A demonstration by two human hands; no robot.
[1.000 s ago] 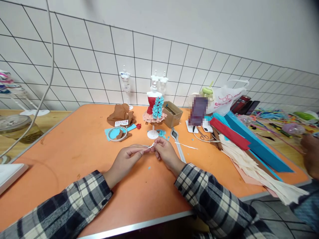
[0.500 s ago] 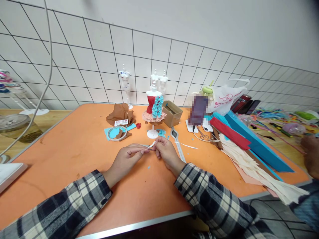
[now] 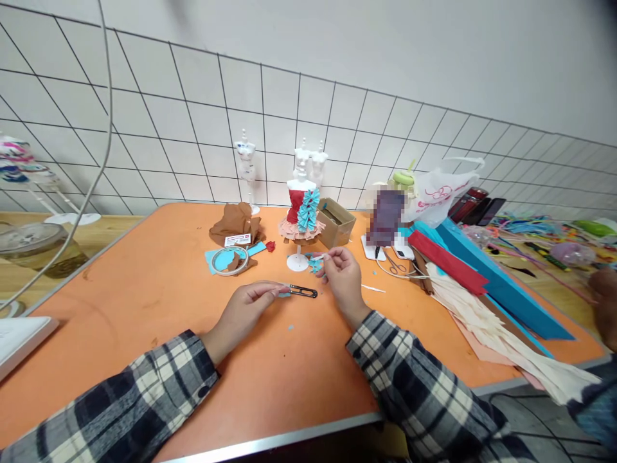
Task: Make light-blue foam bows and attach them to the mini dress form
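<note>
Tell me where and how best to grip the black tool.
I'd pinch the black tool by its rounded free end, coming from the right: the left hand covers its other end, and its slim body juts that way.

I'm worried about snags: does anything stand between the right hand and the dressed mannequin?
Blue paper scraps lie low on the orange table between the right hand and the dressed mannequin; nothing upright is visible between them.

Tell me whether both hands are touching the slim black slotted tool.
No: only the left hand holds the slim black slotted tool, while the right hand is apart from it, pinching a small white strip.
</note>
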